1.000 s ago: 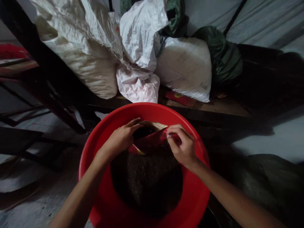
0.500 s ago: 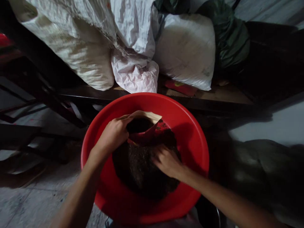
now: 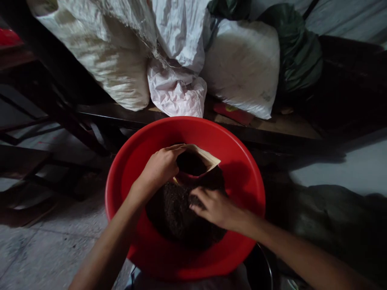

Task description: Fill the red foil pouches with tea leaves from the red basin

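Note:
A round red basin (image 3: 244, 169) holds a heap of dark, loose, crumbly material (image 3: 177, 211). My left hand (image 3: 161, 167) pinches the left side of the mouth of a small bag (image 3: 210, 158), which has a pale inner rim and a dark reddish outside. The bag's mouth gapes toward me, with dark contents inside; its lower part is in shadow. Just below and right of it, my right hand (image 3: 216, 207) is at the heap, its fingers curled round some of the dark material. Part of its fingertips is hidden.
Behind the basin, a dark bench (image 3: 117, 117) carries a cream woven sack (image 3: 121, 76), a crumpled white bag (image 3: 179, 94), a full white sack (image 3: 244, 68) and a dark green bundle (image 3: 302, 56). A wooden stool (image 3: 24, 161) stands at left.
The bag and my left hand have shifted right over the basin. My right hand has turned slightly, and its curled fingers now show more clearly.

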Motion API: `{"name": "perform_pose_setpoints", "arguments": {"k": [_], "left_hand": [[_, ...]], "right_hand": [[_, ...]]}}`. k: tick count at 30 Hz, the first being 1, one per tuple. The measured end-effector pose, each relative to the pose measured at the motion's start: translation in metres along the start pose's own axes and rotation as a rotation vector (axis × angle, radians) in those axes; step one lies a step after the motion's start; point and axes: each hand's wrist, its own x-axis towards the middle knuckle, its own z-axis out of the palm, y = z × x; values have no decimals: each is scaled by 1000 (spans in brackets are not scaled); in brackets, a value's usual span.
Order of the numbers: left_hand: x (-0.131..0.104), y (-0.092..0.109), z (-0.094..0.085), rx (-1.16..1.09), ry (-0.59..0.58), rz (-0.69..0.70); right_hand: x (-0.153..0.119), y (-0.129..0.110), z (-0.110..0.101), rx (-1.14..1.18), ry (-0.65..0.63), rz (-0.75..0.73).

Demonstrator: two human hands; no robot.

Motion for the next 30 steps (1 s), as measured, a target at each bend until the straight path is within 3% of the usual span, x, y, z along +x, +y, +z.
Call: {"name": "perform_pose_setpoints", "arguments": {"k": [3,6,9,11,13,16,18,21,24,27,28,30], "left_hand": [[0,1,2,-28,22,73],[1,4,4,-53,64,88],[-1,2,1,-44,95,38],[-5,-3,-6,-60,46,31],[-12,-12,-11,-44,-25,65],[-24,-28,-11,71,-30,131],[-29,-36,-3,93,44,168],[-29,-40,14,-38,155,197],[-29,-34,27,-139,348,157],[-41,-27,32,-84,597,89],[-47,-26,32,-46,619,79],[-60,-26,31,37,557,94]], "right_hand": [[34,-11,-59,57,300,-108],[63,-3,-93,72,269,-74],[58,23,-107,239,293,83],[35,42,-108,364,323,198],[5,57,-103,384,246,280],[-23,62,-83,126,245,342],[-20,59,-65,-35,357,300],[11,60,-42,-67,431,121],[39,69,-37,-62,552,-15],[36,65,-43,-87,657,-98],[30,60,-45,-102,662,-123],[16,49,-46,-134,650,-126]]}}
